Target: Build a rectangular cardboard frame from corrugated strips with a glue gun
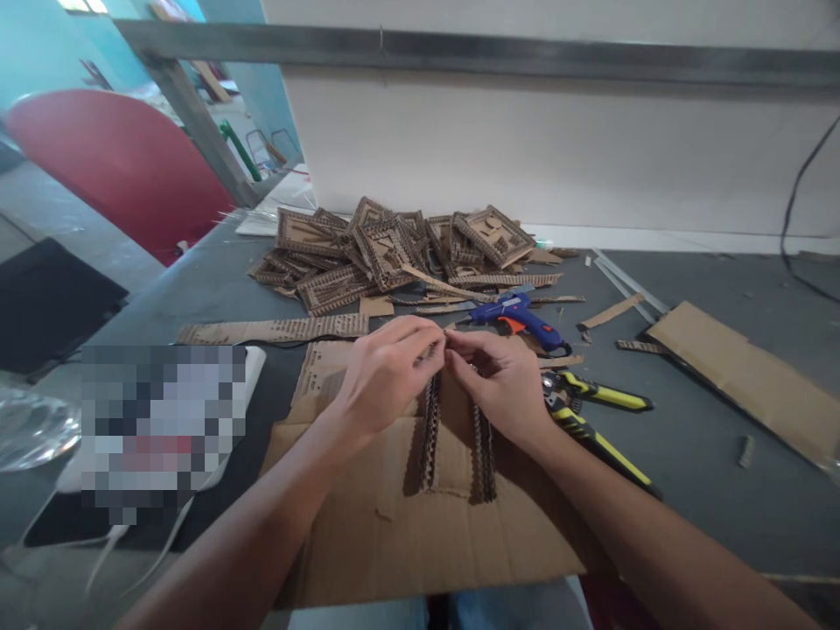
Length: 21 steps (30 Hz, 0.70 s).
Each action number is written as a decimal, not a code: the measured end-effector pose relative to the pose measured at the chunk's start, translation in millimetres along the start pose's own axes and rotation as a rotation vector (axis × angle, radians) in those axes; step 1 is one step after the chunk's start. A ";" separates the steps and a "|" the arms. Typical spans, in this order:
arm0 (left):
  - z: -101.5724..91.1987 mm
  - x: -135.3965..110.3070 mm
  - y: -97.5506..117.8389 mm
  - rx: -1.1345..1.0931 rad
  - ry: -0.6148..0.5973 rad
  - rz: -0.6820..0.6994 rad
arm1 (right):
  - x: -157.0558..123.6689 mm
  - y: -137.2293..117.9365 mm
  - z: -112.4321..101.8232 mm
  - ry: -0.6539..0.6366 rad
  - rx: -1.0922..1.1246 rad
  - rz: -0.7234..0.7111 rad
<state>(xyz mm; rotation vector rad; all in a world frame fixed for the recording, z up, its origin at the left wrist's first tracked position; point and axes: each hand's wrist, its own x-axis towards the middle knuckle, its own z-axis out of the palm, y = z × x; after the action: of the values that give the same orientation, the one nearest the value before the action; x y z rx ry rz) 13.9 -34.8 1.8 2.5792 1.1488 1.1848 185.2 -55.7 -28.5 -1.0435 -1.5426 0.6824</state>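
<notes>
Two cardboard strips [430, 433] stand on edge on a cardboard sheet [394, 542] at the near edge of the worktop [696, 437] | your left hand [384, 372] and right hand [505, 385] pinch their tops, fingertips closed | light, probably crushable: hold the flat faces.

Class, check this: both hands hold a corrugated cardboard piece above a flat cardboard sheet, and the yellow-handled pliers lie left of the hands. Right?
Wrong side: the head view shows the yellow-handled pliers right of the hands, beside the right hand. The left hand and right hand do hold the corrugated cardboard piece above the flat cardboard sheet.
</notes>
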 end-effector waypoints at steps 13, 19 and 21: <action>4.3 1.8 -6.8 -0.164 0.075 -0.091 | 2.0 5.3 2.7 0.006 0.173 0.143; 3.8 0.8 -6.7 -0.144 0.055 -0.017 | 1.3 -0.9 1.0 0.038 0.012 0.038; 4.0 0.5 -4.9 -0.146 0.055 -0.013 | 0.7 -2.7 0.8 0.055 -0.051 -0.003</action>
<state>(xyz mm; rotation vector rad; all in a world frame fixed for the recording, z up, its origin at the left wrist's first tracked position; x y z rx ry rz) 14.0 -30.0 -2.4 2.4429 1.0448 1.2930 183.7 -56.2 -26.1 -1.0899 -1.5206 0.6103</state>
